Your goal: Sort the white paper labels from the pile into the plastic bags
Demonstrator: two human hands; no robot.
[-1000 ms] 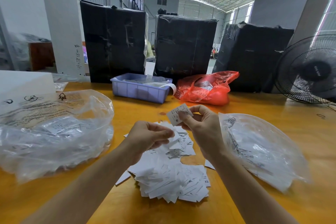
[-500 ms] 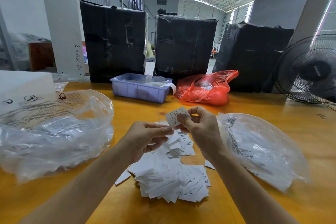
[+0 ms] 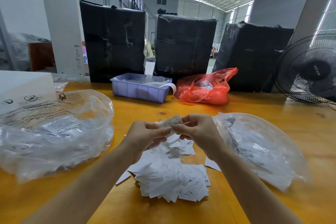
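Note:
A pile of white paper labels (image 3: 172,176) lies on the yellow table (image 3: 181,109) in front of me. Above its far end I hold one white label (image 3: 171,121) between both hands. My left hand (image 3: 145,137) pinches its left end and my right hand (image 3: 196,131) pinches its right end. A large clear plastic bag (image 3: 54,132) with labels inside lies to the left of the pile. A second clear plastic bag (image 3: 260,149) with labels lies to the right, close to my right forearm.
At the table's back stand a lilac plastic bin (image 3: 140,90), a red plastic bag (image 3: 205,88), three black-wrapped bales (image 3: 183,45) and a black fan (image 3: 309,69) at the right. A white block (image 3: 23,83) sits at the far left.
My left hand has risen from over the pile and taken hold of the label that my right hand held alone. The label now lies flatter between both hands.

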